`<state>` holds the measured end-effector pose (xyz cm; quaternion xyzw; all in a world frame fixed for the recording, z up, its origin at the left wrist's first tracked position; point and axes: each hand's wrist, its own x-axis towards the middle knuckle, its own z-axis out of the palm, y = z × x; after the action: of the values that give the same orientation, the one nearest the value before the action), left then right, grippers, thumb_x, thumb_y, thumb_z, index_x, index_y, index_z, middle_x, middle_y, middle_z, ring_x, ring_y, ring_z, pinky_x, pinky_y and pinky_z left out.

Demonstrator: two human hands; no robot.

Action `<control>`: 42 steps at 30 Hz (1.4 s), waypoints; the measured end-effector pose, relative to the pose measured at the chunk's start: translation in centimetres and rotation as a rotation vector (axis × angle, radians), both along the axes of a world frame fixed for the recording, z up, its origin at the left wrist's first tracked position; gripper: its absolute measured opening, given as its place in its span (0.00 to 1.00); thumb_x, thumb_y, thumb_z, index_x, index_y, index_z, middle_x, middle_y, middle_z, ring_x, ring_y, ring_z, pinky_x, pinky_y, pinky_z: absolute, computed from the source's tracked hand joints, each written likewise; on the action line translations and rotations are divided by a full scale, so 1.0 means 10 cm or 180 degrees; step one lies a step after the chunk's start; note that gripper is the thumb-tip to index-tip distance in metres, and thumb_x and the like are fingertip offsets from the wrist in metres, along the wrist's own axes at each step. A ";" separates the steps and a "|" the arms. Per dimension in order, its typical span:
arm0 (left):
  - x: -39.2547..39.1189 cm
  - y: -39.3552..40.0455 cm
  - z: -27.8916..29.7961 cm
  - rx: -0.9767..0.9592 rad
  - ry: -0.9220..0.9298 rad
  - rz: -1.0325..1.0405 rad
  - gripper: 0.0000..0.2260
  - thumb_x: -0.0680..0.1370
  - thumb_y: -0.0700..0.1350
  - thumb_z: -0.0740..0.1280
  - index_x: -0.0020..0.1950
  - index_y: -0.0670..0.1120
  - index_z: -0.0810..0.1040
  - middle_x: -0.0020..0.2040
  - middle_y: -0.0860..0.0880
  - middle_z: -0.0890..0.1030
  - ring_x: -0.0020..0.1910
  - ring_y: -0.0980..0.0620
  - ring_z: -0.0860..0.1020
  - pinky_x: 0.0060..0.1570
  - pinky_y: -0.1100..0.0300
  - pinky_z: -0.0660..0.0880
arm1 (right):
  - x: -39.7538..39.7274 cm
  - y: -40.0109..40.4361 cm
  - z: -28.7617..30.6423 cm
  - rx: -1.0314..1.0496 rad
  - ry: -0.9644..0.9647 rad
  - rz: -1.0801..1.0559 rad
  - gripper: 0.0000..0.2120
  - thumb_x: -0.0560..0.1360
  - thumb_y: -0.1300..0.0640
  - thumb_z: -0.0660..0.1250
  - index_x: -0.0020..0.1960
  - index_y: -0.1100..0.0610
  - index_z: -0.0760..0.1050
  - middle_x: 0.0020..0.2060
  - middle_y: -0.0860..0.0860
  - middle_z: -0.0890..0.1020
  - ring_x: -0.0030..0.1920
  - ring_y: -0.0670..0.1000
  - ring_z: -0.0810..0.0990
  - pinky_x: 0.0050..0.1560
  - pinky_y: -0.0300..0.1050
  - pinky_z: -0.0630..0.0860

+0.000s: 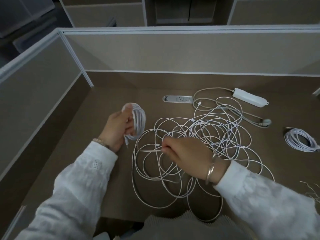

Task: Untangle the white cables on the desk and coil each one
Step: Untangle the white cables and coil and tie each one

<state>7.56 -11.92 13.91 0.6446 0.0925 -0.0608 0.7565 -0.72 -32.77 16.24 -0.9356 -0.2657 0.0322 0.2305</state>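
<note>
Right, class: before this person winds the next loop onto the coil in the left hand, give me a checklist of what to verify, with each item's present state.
1. Left hand grips the coil: ok.
2. Right hand pinches a strand: ok.
3. That strand belongs to the held coil: cannot tell.
4. Tangle loosened: not ok, loops still cross.
5. Finished coil lies apart from the tangle: ok.
6. Power strip cord free of the tangle: cannot tell.

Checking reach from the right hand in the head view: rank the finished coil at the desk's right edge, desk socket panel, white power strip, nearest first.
From the right hand:
1. Socket panel, straight behind it.
2. Finished coil, right edge.
3. Power strip, back right.
</note>
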 end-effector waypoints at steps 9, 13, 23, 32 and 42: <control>-0.32 -0.40 0.02 0.0449 0.0305 -0.0990 0.17 0.81 0.48 0.62 0.36 0.40 0.78 0.24 0.44 0.75 0.20 0.51 0.72 0.23 0.63 0.71 | 0.33 0.00 0.07 0.0462 -0.0307 -0.0308 0.13 0.79 0.46 0.55 0.50 0.52 0.74 0.36 0.45 0.78 0.41 0.52 0.77 0.38 0.43 0.64; -0.38 -0.42 0.06 -0.0442 0.0920 -0.1725 0.16 0.76 0.54 0.62 0.32 0.46 0.67 0.19 0.52 0.60 0.15 0.57 0.56 0.19 0.67 0.58 | 0.44 -0.10 0.04 0.0564 -0.0198 -0.0402 0.12 0.79 0.45 0.58 0.48 0.51 0.75 0.31 0.41 0.73 0.34 0.46 0.72 0.35 0.42 0.64; -0.08 0.18 0.23 -0.2785 0.1126 -0.2454 0.25 0.84 0.56 0.52 0.34 0.43 0.71 0.22 0.52 0.62 0.18 0.56 0.60 0.22 0.63 0.60 | 0.64 -0.69 -0.32 0.1572 0.0410 -0.1003 0.08 0.73 0.54 0.70 0.40 0.52 0.72 0.27 0.47 0.71 0.26 0.42 0.67 0.29 0.33 0.64; 0.19 0.70 0.13 -0.3193 0.0928 -0.1938 0.28 0.84 0.58 0.48 0.42 0.37 0.75 0.27 0.48 0.67 0.25 0.52 0.65 0.34 0.59 0.66 | 0.46 -0.95 -0.69 0.2404 0.0852 -0.1576 0.08 0.72 0.65 0.70 0.40 0.58 0.72 0.28 0.56 0.75 0.22 0.45 0.71 0.24 0.37 0.69; 0.03 0.11 0.12 -0.1156 0.0579 -0.0355 0.25 0.80 0.63 0.54 0.28 0.49 0.65 0.19 0.55 0.59 0.17 0.59 0.57 0.22 0.66 0.54 | 0.13 -0.21 -0.54 -0.0144 0.0309 -0.0602 0.11 0.79 0.48 0.61 0.48 0.54 0.76 0.41 0.53 0.83 0.45 0.56 0.80 0.45 0.49 0.74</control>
<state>7.84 -10.86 15.11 0.4937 0.1121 -0.1762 0.8442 0.62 -34.82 10.86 -0.9587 -0.1640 0.0615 0.2239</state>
